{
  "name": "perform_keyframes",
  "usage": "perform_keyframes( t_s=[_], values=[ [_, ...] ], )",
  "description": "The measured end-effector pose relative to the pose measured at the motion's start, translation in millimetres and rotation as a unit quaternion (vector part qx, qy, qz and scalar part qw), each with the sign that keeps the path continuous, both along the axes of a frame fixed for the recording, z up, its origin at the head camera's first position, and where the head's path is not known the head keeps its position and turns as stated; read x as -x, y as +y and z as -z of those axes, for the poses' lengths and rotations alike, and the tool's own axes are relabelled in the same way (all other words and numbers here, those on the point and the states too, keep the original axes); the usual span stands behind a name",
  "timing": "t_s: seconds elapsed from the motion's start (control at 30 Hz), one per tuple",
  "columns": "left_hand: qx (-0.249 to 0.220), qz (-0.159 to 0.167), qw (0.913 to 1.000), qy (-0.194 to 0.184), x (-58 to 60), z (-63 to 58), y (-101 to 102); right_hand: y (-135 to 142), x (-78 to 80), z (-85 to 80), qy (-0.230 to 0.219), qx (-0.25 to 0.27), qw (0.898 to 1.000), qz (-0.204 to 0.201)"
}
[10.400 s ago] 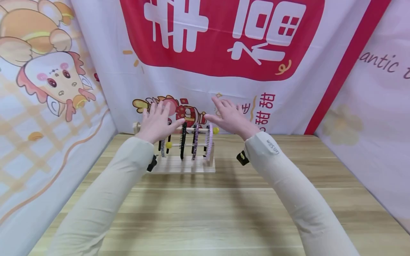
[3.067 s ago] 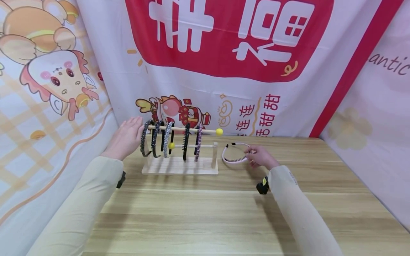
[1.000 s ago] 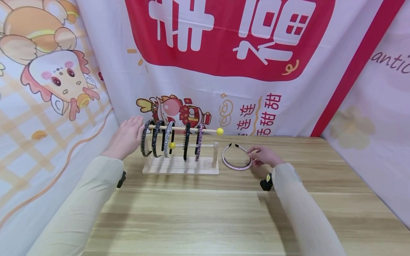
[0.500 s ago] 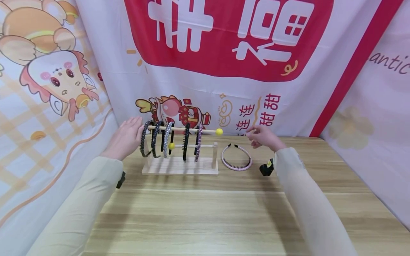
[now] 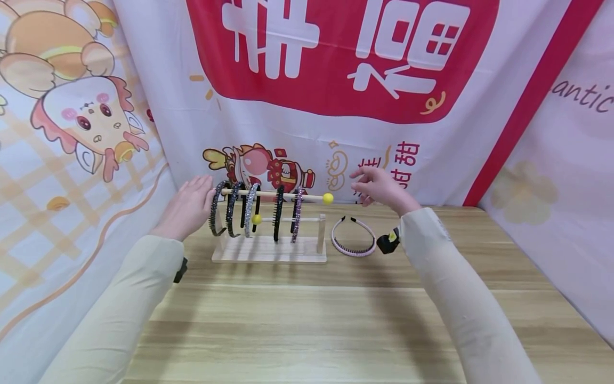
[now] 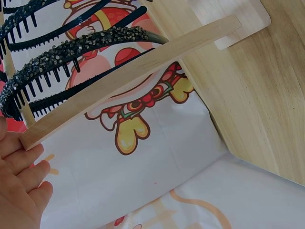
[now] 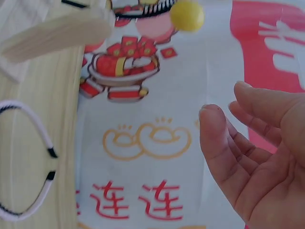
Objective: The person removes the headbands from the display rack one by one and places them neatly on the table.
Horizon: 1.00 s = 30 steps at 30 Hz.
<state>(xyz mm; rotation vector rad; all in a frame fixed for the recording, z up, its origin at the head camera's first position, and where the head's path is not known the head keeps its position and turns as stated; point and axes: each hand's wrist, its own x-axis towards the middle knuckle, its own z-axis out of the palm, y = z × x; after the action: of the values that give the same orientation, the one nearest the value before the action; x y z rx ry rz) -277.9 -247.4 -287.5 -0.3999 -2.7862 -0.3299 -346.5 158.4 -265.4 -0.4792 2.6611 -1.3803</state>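
A wooden headband rack [image 5: 268, 256] stands at the back of the table, with several headbands on its upper rod. At its left end my left hand [image 5: 187, 208] touches the top of the wooden post [image 6: 128, 78], fingers extended. Closest to that hand hangs a dark beaded headband [image 6: 71, 55]. A silver glitter headband [image 5: 249, 210], a black toothed headband [image 5: 277, 213] and a purple glitter headband [image 5: 297, 213] hang further right. The pale pink headband [image 5: 354, 253] lies on the table right of the rack. Above it my right hand [image 5: 379, 186] hovers empty, fingers loosely bent.
A yellow ball [image 5: 328, 198] caps the upper rod's right end, and another yellow ball [image 5: 257, 219] caps the lower rod. Printed cloth [image 5: 336, 128] hangs close behind the rack, with more cloth walls at both sides. Wooden tabletop [image 5: 297, 330] extends toward me.
The pale pink headband came off the rack's right end and was laid on the table. My right hand let go, rose and moved left; my left hand stays at the post.
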Motion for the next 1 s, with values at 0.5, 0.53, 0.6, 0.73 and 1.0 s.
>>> perform_keyframes(
  t_s=[0.5,0.53,0.6,0.73,1.0],
  values=[
    [0.001,-0.001,1.0000,-0.004,0.1,-0.6,1,-44,-14.4,-15.4,0.015,0.008,0.998,-0.053],
    [0.000,-0.002,1.0000,-0.004,0.2,-0.5,1,-46,-14.8,-15.6,0.014,0.011,0.998,-0.057],
    [-0.001,-0.002,1.0000,-0.004,0.3,-0.4,0,-52,-15.4,-15.2,0.013,0.016,0.998,-0.063],
    [-0.002,-0.002,1.0000,-0.006,0.4,-0.2,0,-62,-16.5,-13.1,0.008,0.013,0.997,-0.073],
    [0.000,0.000,1.0000,-0.010,1.1,-0.2,0,-81,-17.6,-5.0,-0.011,0.019,0.996,-0.086]
  ],
)
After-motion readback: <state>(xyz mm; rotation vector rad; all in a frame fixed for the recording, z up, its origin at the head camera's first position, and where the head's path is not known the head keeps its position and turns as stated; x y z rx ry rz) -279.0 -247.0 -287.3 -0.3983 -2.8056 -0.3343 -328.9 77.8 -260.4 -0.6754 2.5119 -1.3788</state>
